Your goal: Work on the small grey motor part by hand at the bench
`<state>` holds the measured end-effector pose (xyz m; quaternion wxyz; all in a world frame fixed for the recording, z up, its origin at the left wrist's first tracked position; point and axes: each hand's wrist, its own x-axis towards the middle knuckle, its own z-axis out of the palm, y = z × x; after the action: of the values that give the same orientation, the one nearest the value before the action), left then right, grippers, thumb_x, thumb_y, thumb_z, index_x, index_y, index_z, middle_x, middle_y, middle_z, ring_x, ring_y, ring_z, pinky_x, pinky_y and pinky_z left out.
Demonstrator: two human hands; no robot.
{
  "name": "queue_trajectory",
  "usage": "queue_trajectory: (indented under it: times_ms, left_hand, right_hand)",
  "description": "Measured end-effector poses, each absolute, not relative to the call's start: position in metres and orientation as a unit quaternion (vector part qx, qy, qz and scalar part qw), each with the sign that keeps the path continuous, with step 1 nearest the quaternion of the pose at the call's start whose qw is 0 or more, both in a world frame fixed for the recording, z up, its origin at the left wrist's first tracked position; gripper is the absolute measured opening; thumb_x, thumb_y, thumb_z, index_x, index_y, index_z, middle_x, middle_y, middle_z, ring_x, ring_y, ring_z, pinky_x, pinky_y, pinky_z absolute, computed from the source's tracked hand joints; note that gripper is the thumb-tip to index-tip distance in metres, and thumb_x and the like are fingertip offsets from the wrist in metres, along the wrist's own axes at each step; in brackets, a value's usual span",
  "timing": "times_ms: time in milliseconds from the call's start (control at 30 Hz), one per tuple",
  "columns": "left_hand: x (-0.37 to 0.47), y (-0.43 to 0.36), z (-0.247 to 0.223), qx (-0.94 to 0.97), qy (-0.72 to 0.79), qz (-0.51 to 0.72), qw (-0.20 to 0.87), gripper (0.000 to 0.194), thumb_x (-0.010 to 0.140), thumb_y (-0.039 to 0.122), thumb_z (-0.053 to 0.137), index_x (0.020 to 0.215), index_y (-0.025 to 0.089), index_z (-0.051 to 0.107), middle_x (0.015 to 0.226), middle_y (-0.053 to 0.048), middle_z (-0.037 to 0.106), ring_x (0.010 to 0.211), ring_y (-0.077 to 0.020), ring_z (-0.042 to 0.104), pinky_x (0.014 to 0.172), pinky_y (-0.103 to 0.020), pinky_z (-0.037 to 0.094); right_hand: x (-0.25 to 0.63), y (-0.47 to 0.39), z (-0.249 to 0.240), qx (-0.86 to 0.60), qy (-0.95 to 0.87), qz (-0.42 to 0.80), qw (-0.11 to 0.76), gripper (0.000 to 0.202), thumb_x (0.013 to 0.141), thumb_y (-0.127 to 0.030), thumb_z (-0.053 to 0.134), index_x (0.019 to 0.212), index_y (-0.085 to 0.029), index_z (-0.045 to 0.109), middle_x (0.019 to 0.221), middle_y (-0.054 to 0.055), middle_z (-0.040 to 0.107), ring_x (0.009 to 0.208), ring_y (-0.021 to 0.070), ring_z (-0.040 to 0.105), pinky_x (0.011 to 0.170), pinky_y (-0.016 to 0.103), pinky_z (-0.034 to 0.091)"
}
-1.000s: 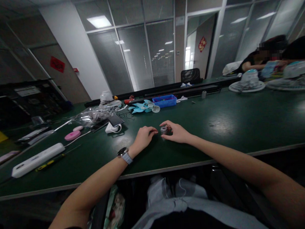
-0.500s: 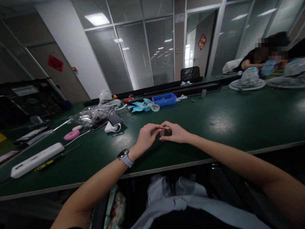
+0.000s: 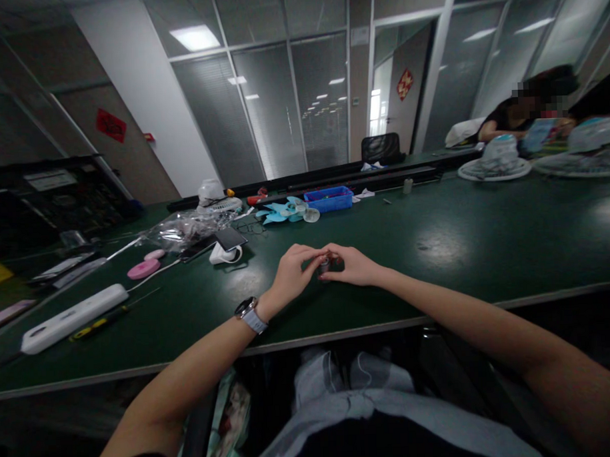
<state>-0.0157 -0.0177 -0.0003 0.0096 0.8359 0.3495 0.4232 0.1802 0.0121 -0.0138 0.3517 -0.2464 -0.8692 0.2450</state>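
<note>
Both hands' grip pinching small metal cylinder (image 3: pixel 325 263), left hand (image 3: pixel 292 275), right hand (image 3: pixel 355 267), green table (image 3: pixel 460 250)

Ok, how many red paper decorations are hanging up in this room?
2. One red decoration hangs on the dark wall at far left; the other red decoration hangs by the doorway, right of centre. More may be out of view.

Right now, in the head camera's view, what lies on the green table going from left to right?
White power strip → pink disc → left hand → small metal part pinched between both hands → right hand → white fan guard.
</note>
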Motion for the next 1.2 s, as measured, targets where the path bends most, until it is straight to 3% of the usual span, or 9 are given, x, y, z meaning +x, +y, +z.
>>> queue_trajectory:
  times_ms: [433,833,1200]
  left_hand:
    - [-0.0148,-0.0209,0.0017,0.833,0.359,0.421,0.005,0.015,0.088,0.024,0.062,0.099,0.022,0.073,0.089,-0.004,0.073,0.089,-0.0204,0.057,0.079,-0.034,0.049]
    - [-0.0137,-0.0172,-0.0033,0.804,0.361,0.456,0.12,0.019,0.089,0.024,0.06,0.107,0.024,0.066,0.102,-0.004,0.07,0.095,-0.0185,0.065,0.085,-0.034,0.052]
    - [-0.012,-0.0163,-0.0022,0.796,0.375,0.473,0.045,0.009,0.087,0.024,0.063,0.094,0.021,0.066,0.091,-0.002,0.069,0.088,-0.0169,0.061,0.078,-0.03,0.049]
  right_hand:
    - [0.1804,0.0101,-0.012,-0.25,-0.867,0.254,0.348,0.038,0.077,-0.035,0.072,0.107,-0.018,0.056,0.095,0.002,0.067,0.084,0.0169,0.064,0.077,0.029,0.049]
    - [0.1803,0.0112,-0.0122,-0.269,-0.868,0.245,0.338,0.042,0.076,-0.036,0.072,0.11,-0.018,0.056,0.093,0.003,0.066,0.085,0.0183,0.065,0.077,0.031,0.05]
    - [0.1798,0.009,-0.0099,-0.289,-0.878,0.2,0.324,0.037,0.077,-0.038,0.071,0.106,-0.019,0.057,0.087,0.002,0.066,0.078,0.0166,0.063,0.071,0.027,0.047]
